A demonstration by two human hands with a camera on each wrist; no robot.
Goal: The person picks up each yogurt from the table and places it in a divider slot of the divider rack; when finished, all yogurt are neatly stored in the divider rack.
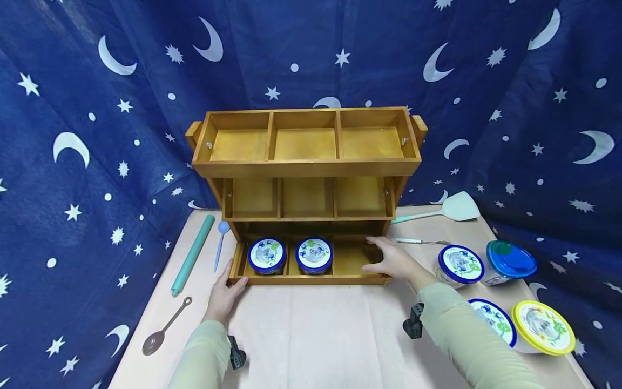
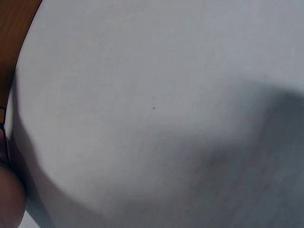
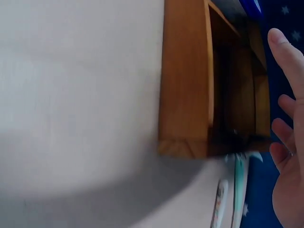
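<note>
A wooden three-tier box [image 1: 306, 169] stands at the back of the table, each tier split into three compartments. In its bottom tier, one tub with a blue-rimmed lid [image 1: 266, 255] sits in the left compartment and a similar tub [image 1: 313, 255] in the middle one. My left hand [image 1: 222, 297] rests at the bottom tier's front left corner, thumb by the front edge and fingers along the side. Over the right compartment, my right hand [image 1: 396, 261] has its thumb and fingers spread, holding nothing. The right wrist view also shows that hand [image 3: 289, 156] beside the box's wood.
To the right stand blue-lidded tubs [image 1: 460, 265] and a yellow-lidded tub [image 1: 543, 328]. A pale turner [image 1: 459, 207] and a white-handled utensil [image 1: 410, 241] lie behind them. At left are a teal stick [image 1: 193, 255], a blue spoon [image 1: 222, 232] and a brown spoon [image 1: 155, 341].
</note>
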